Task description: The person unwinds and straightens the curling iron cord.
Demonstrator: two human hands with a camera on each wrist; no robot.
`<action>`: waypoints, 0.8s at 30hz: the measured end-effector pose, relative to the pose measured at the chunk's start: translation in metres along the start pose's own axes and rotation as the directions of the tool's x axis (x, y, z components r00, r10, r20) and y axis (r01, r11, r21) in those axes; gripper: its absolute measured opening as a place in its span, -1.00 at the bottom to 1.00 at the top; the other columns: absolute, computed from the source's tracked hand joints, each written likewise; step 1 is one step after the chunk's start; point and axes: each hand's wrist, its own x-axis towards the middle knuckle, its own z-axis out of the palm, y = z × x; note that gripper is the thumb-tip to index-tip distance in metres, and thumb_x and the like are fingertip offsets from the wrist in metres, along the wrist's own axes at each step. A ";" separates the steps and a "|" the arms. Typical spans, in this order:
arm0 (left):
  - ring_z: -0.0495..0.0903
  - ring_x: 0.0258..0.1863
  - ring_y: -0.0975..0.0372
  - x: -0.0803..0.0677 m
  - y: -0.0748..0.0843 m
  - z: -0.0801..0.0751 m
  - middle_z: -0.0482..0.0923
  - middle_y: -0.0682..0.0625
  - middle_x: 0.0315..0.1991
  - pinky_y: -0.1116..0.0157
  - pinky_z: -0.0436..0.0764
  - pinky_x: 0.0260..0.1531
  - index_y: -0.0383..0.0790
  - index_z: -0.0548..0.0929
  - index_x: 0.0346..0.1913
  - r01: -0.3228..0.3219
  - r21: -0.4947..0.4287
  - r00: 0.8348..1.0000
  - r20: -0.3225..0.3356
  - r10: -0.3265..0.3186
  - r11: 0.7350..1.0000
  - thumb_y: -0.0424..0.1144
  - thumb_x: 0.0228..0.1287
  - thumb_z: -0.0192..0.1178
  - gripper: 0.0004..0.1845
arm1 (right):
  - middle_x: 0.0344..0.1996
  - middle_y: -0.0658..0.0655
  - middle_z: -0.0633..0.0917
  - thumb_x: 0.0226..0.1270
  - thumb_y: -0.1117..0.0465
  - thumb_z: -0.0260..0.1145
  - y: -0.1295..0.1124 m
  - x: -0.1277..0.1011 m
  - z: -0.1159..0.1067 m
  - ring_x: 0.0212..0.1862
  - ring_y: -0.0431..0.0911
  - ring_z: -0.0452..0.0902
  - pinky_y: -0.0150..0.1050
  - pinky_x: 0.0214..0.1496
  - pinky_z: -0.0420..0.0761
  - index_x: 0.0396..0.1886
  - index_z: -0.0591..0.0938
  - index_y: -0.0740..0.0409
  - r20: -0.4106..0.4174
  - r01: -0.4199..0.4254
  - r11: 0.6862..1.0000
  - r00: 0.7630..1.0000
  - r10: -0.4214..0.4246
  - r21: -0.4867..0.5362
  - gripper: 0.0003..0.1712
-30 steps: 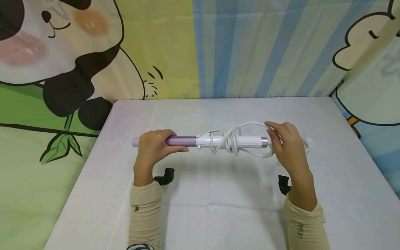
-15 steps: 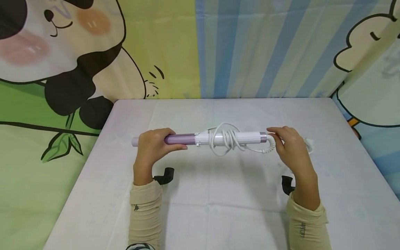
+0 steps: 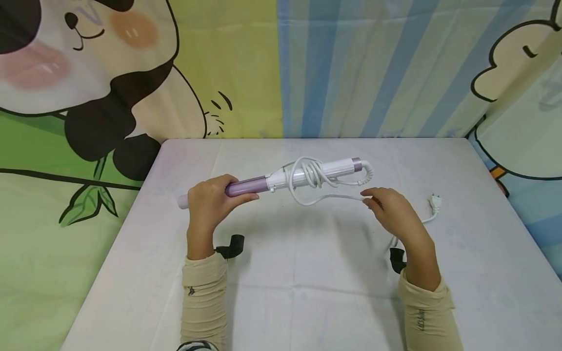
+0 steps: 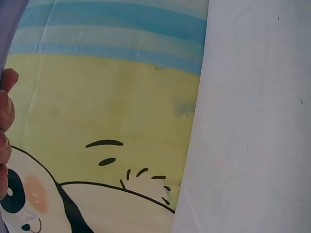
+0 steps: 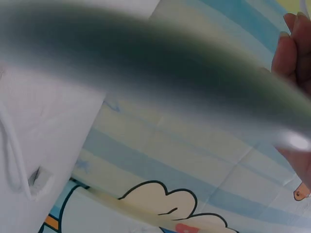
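A curling iron with a purple barrel and white handle is held above the white table, its handle end tilted up and away. My left hand grips the purple barrel. White cord is wound in loose loops round the handle. My right hand pinches a free stretch of the cord just below the handle. The cord's plug lies on the table to the right and also shows in the right wrist view as plug. Only fingertips show in the left wrist view.
Cartoon cloth backdrops with a panda and blue stripes hang behind and beside the table. Black wrist camera mounts sit at both forearms. A blurred dark band crosses the right wrist view.
My left hand has tilted the iron so the handle end rose and swung away. My right hand left the handle end, came down toward me and pulled a cord loop loose.
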 end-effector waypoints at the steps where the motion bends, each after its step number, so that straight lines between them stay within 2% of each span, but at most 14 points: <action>1: 0.37 -0.79 0.21 0.000 0.000 0.000 0.56 -0.03 -0.68 0.32 0.24 -0.76 -0.21 0.64 -0.52 0.000 0.000 1.000 -0.005 0.000 1.000 0.62 -0.20 -0.27 -0.08 | -0.32 0.22 0.63 0.36 0.27 0.08 0.000 0.001 0.002 -0.31 -0.01 0.46 -0.13 -0.28 0.46 0.03 0.53 0.30 0.015 0.005 1.000 1.000 -0.005 0.000 -0.69; 6: 0.37 -0.79 0.21 0.000 0.000 0.000 0.57 -0.04 -0.68 0.34 0.23 -0.76 -0.22 0.64 -0.51 0.000 0.000 1.000 -0.022 0.000 1.000 0.62 -0.19 -0.25 -0.09 | -0.44 0.14 0.61 0.32 0.29 0.11 -0.005 0.006 0.010 -0.41 -0.09 0.40 -0.21 -0.31 0.41 -0.01 0.54 0.31 0.086 0.030 1.000 0.996 -0.030 -0.002 -0.71; 11: 0.40 -0.78 0.20 0.000 -0.001 0.001 0.58 -0.06 -0.67 0.32 0.27 -0.76 -0.23 0.66 -0.48 0.018 0.001 1.000 -0.022 -0.018 1.000 0.62 -0.19 -0.25 -0.08 | -0.42 0.14 0.62 0.30 0.28 0.15 -0.011 0.008 0.020 -0.40 -0.11 0.44 -0.17 -0.28 0.46 -0.01 0.54 0.30 0.169 0.043 0.999 0.985 -0.042 -0.004 -0.70; 15: 0.42 -0.77 0.18 -0.001 -0.002 0.001 0.59 -0.07 -0.66 0.30 0.30 -0.75 -0.24 0.66 -0.47 0.026 0.013 0.999 -0.032 -0.026 1.000 0.61 -0.18 -0.25 -0.07 | -0.31 0.14 0.65 0.28 0.14 0.19 -0.016 0.008 0.026 -0.27 -0.05 0.52 -0.11 -0.17 0.49 0.01 0.54 0.26 0.212 0.072 0.997 0.975 -0.071 0.005 -0.63; 17: 0.44 -0.77 0.16 -0.001 -0.002 0.001 0.60 -0.08 -0.65 0.29 0.31 -0.75 -0.24 0.66 -0.46 0.033 0.021 0.999 -0.039 -0.032 0.999 0.61 -0.18 -0.25 -0.07 | -0.19 0.18 0.63 0.26 0.07 0.21 -0.019 0.007 0.027 -0.13 0.04 0.52 -0.04 -0.06 0.48 0.04 0.52 0.26 0.199 0.082 0.997 0.977 -0.081 0.004 -0.55; 20: 0.45 -0.76 0.15 -0.001 -0.002 0.002 0.61 -0.09 -0.64 0.29 0.32 -0.75 -0.24 0.67 -0.45 0.046 0.027 0.998 -0.045 -0.044 0.999 0.61 -0.17 -0.24 -0.07 | 0.00 0.26 0.54 0.23 0.03 0.24 -0.024 0.003 0.026 0.09 0.16 0.40 0.07 0.11 0.37 0.11 0.46 0.26 0.138 0.094 0.996 0.986 -0.092 -0.008 -0.46; 24: 0.44 -0.76 0.16 0.001 -0.001 0.002 0.60 -0.09 -0.65 0.29 0.31 -0.75 -0.24 0.66 -0.45 0.046 0.031 0.998 -0.039 -0.045 0.998 0.60 -0.17 -0.24 -0.07 | 0.16 0.30 0.41 0.20 0.04 0.28 -0.034 -0.002 0.025 0.21 0.22 0.26 0.14 0.20 0.24 0.18 0.39 0.27 0.033 0.144 0.990 0.989 -0.143 -0.012 -0.38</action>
